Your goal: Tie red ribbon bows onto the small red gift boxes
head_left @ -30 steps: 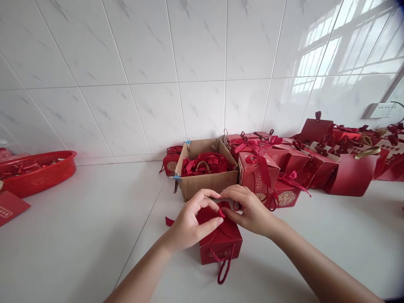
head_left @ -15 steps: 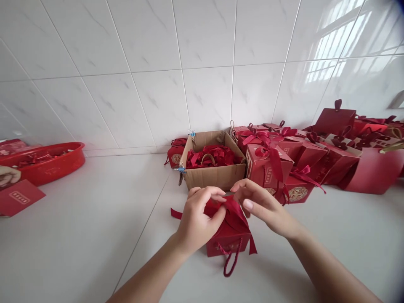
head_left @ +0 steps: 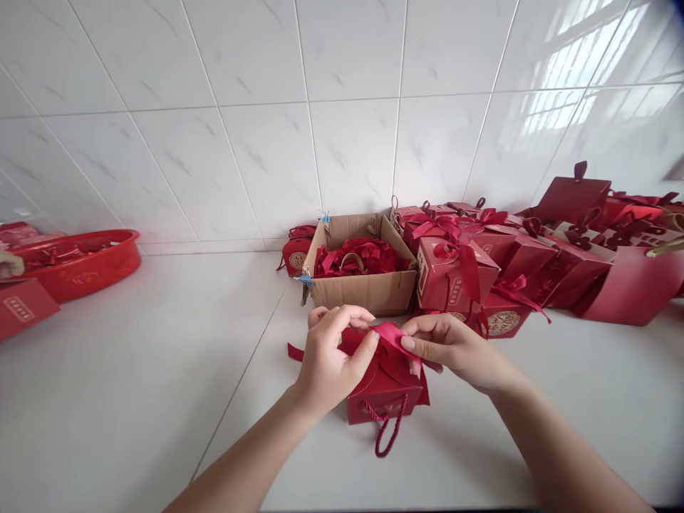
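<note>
A small red gift box (head_left: 382,395) with a red cord handle stands on the white floor in front of me. A red ribbon (head_left: 394,333) lies over its top. My left hand (head_left: 330,360) pinches the ribbon at the box's left top edge. My right hand (head_left: 454,349) pinches the same ribbon from the right, its thumb and fingers closed on it. One ribbon end sticks out on the floor to the left of the box.
An open cardboard box (head_left: 363,292) of red ribbons sits just behind. Several finished red gift boxes (head_left: 459,274) with bows pile at the right along the tiled wall. A red plastic tray (head_left: 75,267) and a flat red card (head_left: 24,308) lie at the far left.
Both hands have worked the ribbon over the box top; the right hand has dropped lower and pulled a ribbon fold toward the right. The camera has tilted slightly.
</note>
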A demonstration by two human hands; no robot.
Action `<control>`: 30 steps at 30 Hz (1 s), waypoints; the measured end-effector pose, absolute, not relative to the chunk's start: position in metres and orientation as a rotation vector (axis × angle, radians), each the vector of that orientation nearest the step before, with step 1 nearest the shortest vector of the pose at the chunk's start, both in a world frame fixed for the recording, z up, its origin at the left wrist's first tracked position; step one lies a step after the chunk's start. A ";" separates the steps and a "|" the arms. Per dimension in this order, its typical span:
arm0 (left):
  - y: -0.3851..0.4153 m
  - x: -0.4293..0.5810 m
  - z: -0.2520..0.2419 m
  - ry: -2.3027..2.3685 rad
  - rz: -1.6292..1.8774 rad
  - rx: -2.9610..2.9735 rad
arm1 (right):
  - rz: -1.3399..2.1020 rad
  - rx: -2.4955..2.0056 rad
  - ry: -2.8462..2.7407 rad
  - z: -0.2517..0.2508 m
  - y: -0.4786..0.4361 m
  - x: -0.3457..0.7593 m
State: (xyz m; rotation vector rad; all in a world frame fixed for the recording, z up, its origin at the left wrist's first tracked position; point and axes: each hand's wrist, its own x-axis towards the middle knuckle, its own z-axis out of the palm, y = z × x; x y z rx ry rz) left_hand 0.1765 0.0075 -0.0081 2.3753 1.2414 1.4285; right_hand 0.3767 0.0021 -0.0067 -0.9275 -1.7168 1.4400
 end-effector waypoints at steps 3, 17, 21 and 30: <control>0.006 0.179 -0.013 1.258 1.423 2.339 | 1.364 -0.983 -1.721 -0.008 0.000 0.368; 0.017 0.134 0.024 1.273 0.811 1.773 | 0.864 -0.874 -1.753 -0.021 -0.004 0.349; 0.016 0.134 0.000 1.370 0.653 1.690 | 0.964 -0.766 -1.782 -0.022 -0.004 0.350; 0.028 0.137 -0.004 1.201 0.540 1.502 | 1.071 -0.785 -1.755 -0.026 -0.004 0.352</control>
